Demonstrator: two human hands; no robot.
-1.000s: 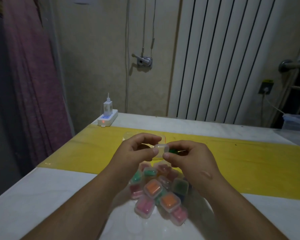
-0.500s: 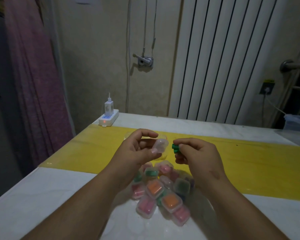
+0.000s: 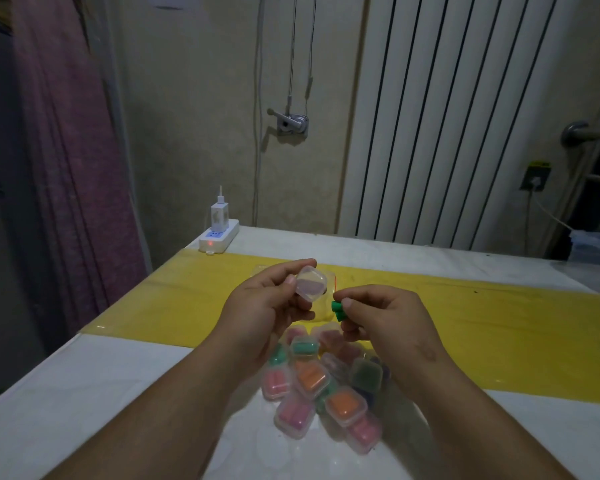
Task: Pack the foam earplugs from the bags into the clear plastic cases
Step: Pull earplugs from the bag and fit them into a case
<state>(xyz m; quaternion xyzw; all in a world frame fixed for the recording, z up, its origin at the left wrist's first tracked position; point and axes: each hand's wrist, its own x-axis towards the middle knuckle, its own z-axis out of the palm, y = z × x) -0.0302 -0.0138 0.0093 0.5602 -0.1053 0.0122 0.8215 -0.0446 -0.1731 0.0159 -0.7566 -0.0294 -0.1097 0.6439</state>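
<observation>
From the head camera, the only view there is, both hands are raised over the table [image 3: 84, 410], just above the yellow strip [image 3: 499, 323] that crosses it. The left hand [image 3: 267, 306] pinches an empty clear case [image 3: 310, 283] between thumb and fingertips, tilted toward the other hand. I cannot make out whether its lid is swung open or which face is the mouth. The right hand [image 3: 385, 317] is curled, thumb and forefinger nipping a pair of green earplugs [image 3: 337, 310] just beside the case but not touching it. A flat clear bag [image 3: 326, 311] lies on the strip behind the hands. Nearer the person, a heap of filled cases [image 3: 326, 379] sits on the white tabletop, holding pink, orange and green plugs. A power strip [image 3: 219, 237] rests at the far left corner.

The step in hand looks to be seating the green pair in the case. To do it well I'd want the case turned so its mouth faces the plugs squarely, with the left fingertips kept on the side walls and clear of the opening and the hinge. The plugs ought to go in side by side and lengthwise — foam squashes, so a light squeeze should get them past the rim, and they will likely spring back to fill the space. Any end left proud of the rim may stop the lid snapping shut, so press both flat before closing. The case is small and slick — a firm pinch on it matters more than speed.
</observation>
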